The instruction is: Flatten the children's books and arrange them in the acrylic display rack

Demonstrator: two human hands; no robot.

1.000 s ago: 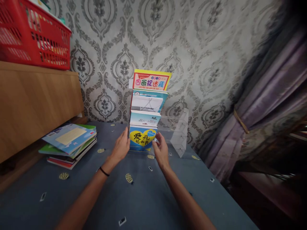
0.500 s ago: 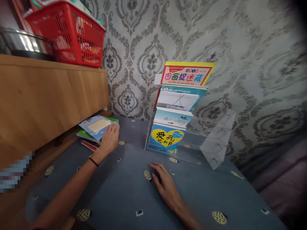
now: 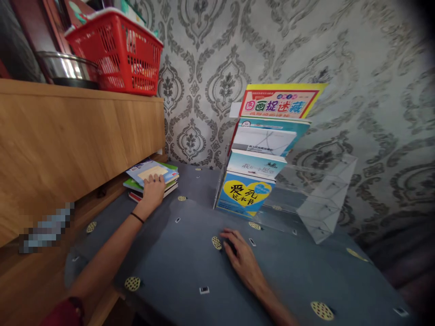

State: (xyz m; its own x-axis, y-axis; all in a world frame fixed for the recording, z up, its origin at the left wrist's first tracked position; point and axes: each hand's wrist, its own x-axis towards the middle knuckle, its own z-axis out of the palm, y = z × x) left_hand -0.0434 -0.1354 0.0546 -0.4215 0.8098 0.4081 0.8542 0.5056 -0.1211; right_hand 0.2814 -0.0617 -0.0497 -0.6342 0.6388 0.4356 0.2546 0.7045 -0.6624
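Observation:
My left hand (image 3: 154,189) is at a stack of books on the left of the table. Its fingers are curled over the near edge of the top one, a light blue book (image 3: 140,174) with a cream panel; the thumb is hidden. Below that lie a green book (image 3: 131,184) and several others. My right hand (image 3: 239,253) rests on the table, fingers loosely apart and holding nothing. Beyond it stands a clear acrylic rack (image 3: 319,217), its left side filled with books in tiers, the front one a blue book with a yellow heart (image 3: 241,194).
A wooden cabinet (image 3: 84,140) borders the table on the left. On top of it are a red basket (image 3: 136,59) and a steel pot (image 3: 68,68). Patterned wallpaper (image 3: 200,99) covers the wall behind. A blue-grey patterned cloth (image 3: 176,262) covers the table.
My left hand's fingers have curled from lying stretched along the top book to bending over its edge. My right hand has stayed on the table. The whole view has shifted slightly.

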